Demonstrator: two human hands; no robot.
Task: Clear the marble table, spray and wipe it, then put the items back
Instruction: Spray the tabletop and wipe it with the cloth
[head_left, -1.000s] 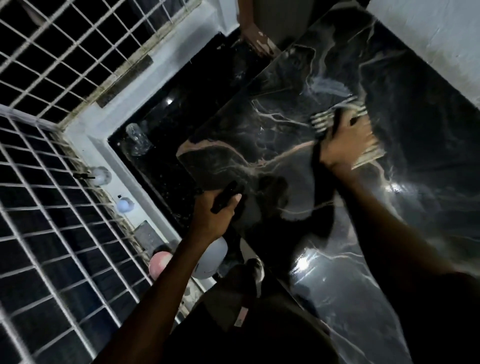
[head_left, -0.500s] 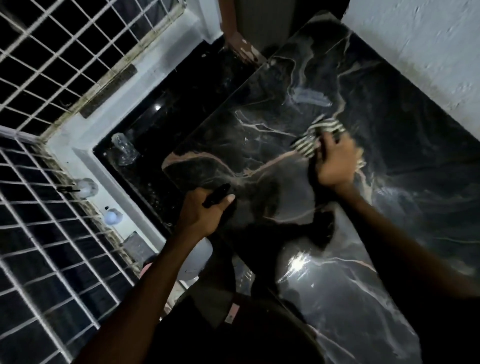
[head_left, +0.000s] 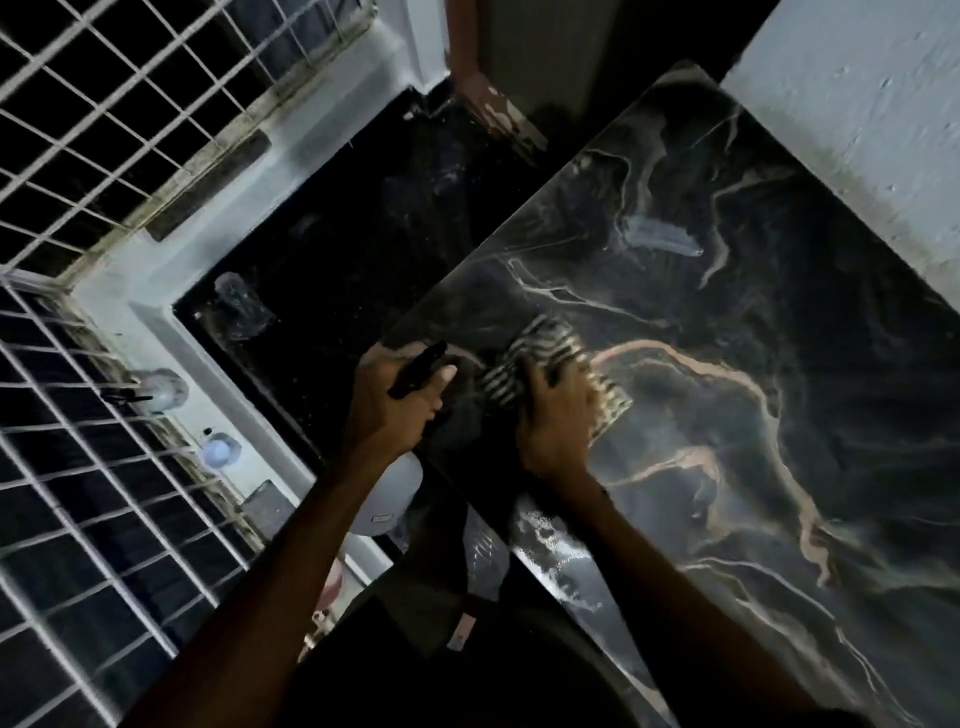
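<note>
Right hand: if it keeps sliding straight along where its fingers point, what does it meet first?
Probably nothing soon. The right hand presses the striped cloth flat, fingers pointing up the marble table. Only bare marble shows ahead, up to the far edge by the peeling post; depth is unclear.

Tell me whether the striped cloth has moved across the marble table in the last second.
Yes. The striped cloth, under the right hand, slid from mid-table toward the table edge nearest the left hand.

Striped cloth (head_left: 550, 358) flat on dark veined marble table (head_left: 779, 415)
</note>
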